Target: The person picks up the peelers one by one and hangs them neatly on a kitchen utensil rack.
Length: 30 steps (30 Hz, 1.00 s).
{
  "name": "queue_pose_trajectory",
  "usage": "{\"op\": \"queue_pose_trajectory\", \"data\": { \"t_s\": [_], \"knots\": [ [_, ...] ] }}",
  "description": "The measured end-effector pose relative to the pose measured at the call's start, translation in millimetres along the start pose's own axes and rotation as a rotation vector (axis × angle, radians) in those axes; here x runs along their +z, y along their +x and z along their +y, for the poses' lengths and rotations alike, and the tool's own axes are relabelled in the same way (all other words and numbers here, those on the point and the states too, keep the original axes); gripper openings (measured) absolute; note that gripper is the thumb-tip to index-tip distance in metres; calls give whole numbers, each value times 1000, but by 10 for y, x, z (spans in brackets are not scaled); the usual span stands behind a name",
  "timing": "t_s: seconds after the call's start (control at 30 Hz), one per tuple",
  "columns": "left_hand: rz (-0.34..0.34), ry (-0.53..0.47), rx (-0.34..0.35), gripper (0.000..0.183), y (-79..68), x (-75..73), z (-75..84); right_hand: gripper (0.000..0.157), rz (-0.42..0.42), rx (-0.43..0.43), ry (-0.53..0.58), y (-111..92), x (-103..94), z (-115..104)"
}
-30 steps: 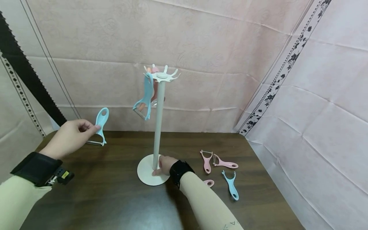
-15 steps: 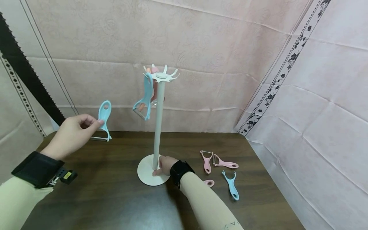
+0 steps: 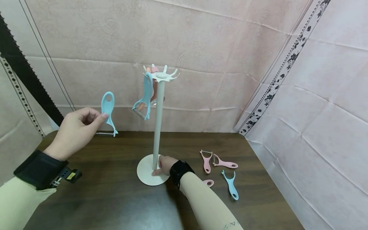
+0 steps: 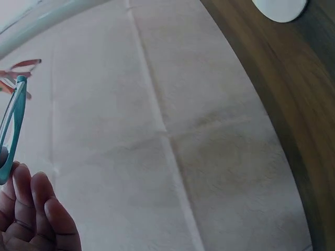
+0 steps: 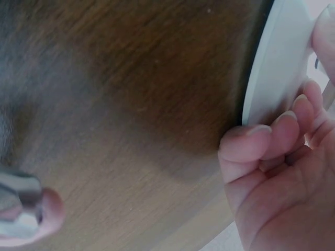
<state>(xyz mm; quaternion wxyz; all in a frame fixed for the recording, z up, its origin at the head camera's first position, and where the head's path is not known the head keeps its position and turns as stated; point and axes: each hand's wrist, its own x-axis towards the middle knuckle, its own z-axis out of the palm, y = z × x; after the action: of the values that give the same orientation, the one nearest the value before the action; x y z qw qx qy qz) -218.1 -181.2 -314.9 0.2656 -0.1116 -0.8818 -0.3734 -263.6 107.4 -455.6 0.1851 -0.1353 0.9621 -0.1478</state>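
My left hand (image 3: 79,132) pinches a blue Y-shaped peeler (image 3: 108,104) by its handle, left of the white hook stand (image 3: 158,127). The handle's hole points up, and the blade end hangs low over the table's back edge. In the left wrist view the same peeler (image 4: 19,112) shows side-on above my fingers (image 4: 23,191). My right hand (image 3: 166,165) holds the stand low down, thumb on its round base, fingers partly hidden by the pole. On the stand's left hooks hang another blue peeler (image 3: 148,91) and, mostly hidden behind it, pink and orange ones.
Right of the stand, two pink peelers (image 3: 207,162) and a blue peeler (image 3: 231,185) lie on the dark wooden table (image 3: 109,191). Another pink handle (image 3: 209,183) shows partly behind my right forearm. A pale cloth (image 3: 212,48) hangs behind the table.
My left hand has risen and moved right, bringing the blue peeler nearer the stand. My right hand and the stand have stayed in place.
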Motion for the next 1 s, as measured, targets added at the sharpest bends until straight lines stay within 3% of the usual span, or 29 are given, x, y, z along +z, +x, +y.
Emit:
{"op": "queue_pose_trajectory", "data": {
  "t_s": [0.23,0.53,1.0],
  "knots": [
    [23,-87,56,18,11,5,179,38,-4,-8,9,52,44,36],
    [-44,-113,93,18,29,29,458,38,-8,1,53,-12,-3,-2],
    [-44,-231,163,14,162,2,954,40,5,-18,35,34,34,36]
  ]
}}
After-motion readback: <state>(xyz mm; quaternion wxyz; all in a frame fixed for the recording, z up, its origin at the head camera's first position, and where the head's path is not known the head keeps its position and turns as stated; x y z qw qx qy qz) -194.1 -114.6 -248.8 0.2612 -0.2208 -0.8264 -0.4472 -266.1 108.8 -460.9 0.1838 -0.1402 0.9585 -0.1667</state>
